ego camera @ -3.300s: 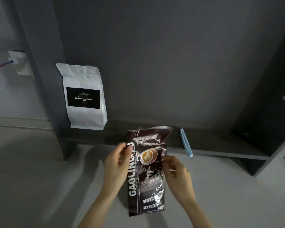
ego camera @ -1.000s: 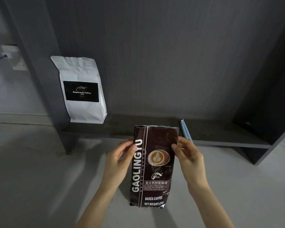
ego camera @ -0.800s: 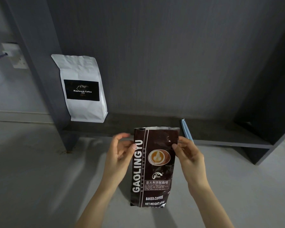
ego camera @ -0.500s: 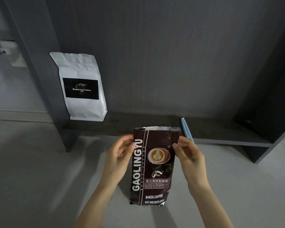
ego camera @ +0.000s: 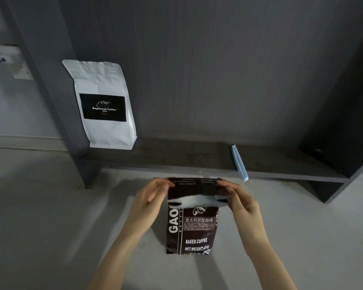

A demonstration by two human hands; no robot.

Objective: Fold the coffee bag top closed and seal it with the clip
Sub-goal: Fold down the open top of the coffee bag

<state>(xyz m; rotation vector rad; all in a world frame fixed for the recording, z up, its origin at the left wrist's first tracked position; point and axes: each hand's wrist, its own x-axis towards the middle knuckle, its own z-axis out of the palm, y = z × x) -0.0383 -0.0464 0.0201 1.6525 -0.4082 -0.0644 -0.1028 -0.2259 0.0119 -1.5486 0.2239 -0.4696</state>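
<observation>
A: Where does the fold stand?

B: The brown coffee bag (ego camera: 192,225) stands upright on the grey floor (ego camera: 50,227), low in the middle of the view. Its top is bent forward toward the person, so the printed back of the flap faces up and a blurred silver strip of the lining shows along the flap's lower edge. I'd call it 1 fold under way, not yet creased.

A: And the hands?

B: The left hand (ego camera: 150,198) is closed in a pinch on the flap's left corner, at 9 o'clock from the fold. The right hand (ego camera: 240,200) is curled in a pinch on the right corner, at 3 o'clock. Neither holds anything but the bag.

A: How should the fold be finished?

B: Keep both corners level so the crease runs straight across, press any air out, then slide the thumbs along the fold to flatten it. The foil looks springy, so I'd expect it to open again unless 1 hand stays on it.

A: The clip?

B: The pale blue clip (ego camera: 239,163) lies on the dark low shelf (ego camera: 176,158), at about 1 o'clock from the bag top, near the right hand, with its near end over the shelf's front edge. So the left hand should pin the fold while the right fetches it. The white coffee bag (ego camera: 104,105) at 11 o'clock is well apart and out of the way.
</observation>
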